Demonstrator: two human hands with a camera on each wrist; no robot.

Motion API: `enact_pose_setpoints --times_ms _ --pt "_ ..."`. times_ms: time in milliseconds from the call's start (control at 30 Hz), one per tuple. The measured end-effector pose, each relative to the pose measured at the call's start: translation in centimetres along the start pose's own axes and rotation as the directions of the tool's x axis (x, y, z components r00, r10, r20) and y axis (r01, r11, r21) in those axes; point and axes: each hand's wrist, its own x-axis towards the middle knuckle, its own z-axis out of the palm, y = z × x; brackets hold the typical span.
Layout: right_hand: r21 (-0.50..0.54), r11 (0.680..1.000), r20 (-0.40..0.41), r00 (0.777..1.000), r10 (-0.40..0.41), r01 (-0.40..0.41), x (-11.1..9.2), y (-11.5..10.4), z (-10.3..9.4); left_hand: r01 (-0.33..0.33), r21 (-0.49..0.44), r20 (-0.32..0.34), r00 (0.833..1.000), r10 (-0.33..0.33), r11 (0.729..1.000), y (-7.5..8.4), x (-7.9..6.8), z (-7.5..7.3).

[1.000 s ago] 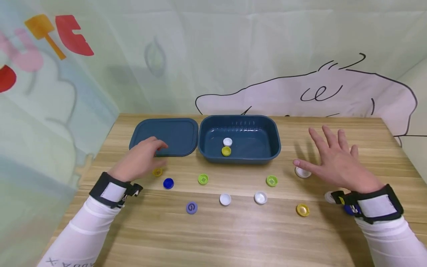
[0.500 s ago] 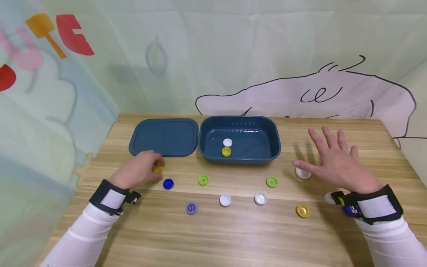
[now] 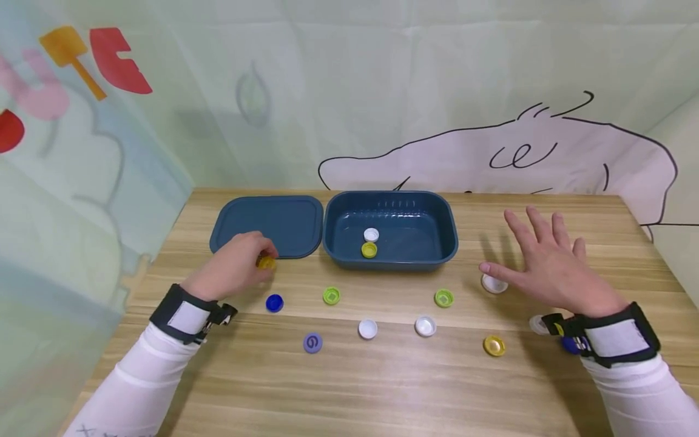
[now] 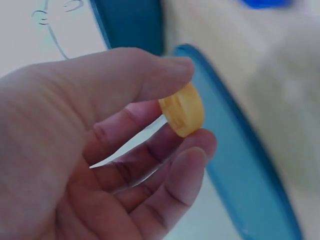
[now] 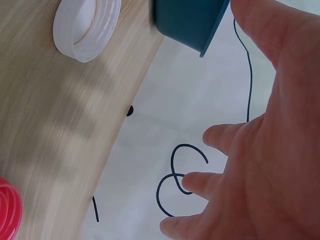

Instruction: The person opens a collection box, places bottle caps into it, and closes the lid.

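Left hand point(image 3: 236, 271) grabs a yellow cap point(image 4: 183, 110)

Pinched between thumb and fingertips just off the table point(image 3: 349, 376), near the blue lid point(image 3: 267, 223); a light grip suits something that small. Right hand point(image 3: 548, 264) hovers spread, empty.

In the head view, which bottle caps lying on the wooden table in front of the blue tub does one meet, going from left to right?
Dark blue plastic cap → lilac cap with a spiral mark → green cap → white cap → second white cap → second green cap → yellow cap.
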Motion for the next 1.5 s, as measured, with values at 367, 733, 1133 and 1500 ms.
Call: enact_pose_setpoints --times_ms 367,733,1133,1500 --pt "0.000 1.000 0.003 1.000 -0.013 0.013 -0.2 -0.1 -0.1 -0.078 0.017 -0.003 0.997 0.078 0.997 5.6 6.5 -3.0" --pt "0.002 1.000 -0.007 1.000 -0.014 0.014 -0.4 -0.2 -0.2 -0.093 0.048 0.100 0.991 0.088 0.995 8.4 13.4 -1.3" --pt "0.002 1.000 -0.010 1.000 -0.005 0.005 -0.6 -0.1 -0.1 -0.076 0.168 0.150 0.987 0.050 0.983 9.2 16.2 1.9" --pt "-0.009 1.000 -0.012 1.000 -0.004 0.003 -0.9 0.2 -0.3 -0.092 0.088 0.088 0.993 0.084 0.992 9.0 13.2 -0.7"
